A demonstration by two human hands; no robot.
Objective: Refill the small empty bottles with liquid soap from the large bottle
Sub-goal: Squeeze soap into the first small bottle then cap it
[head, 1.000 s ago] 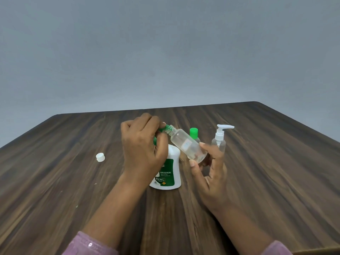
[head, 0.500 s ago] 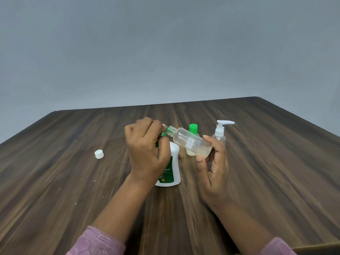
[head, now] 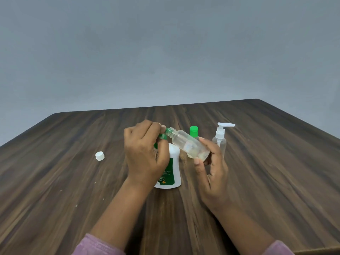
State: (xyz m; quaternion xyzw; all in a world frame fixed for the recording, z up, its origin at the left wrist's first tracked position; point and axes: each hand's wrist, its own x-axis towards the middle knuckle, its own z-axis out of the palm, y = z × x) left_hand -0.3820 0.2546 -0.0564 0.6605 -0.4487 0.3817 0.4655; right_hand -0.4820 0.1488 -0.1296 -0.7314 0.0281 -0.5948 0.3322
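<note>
Standing on dark wood-grain table (head: 257, 162): white soap bottle with green label (head: 172, 169) at centre, partly hidden behind left hand (head: 145, 155); green-capped small bottle (head: 194, 131) and clear pump bottle (head: 220, 139) at 2 o'clock; loose white cap (head: 100, 156) at 9 o'clock. Gripping tilted clear small bottle (head: 189, 145) by base, right hand (head: 211, 173). Pinching green cap (head: 163, 136) at neck, left fingers closed.

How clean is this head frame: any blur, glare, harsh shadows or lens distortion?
Head view: lighting soft and even, no harsh shadows on the table; wide-angle lens splays the table's edges; slight softness on the left hand and the large bottle's label print; the clear bottle in the right hand shows only faint highlights, no glare.
</note>
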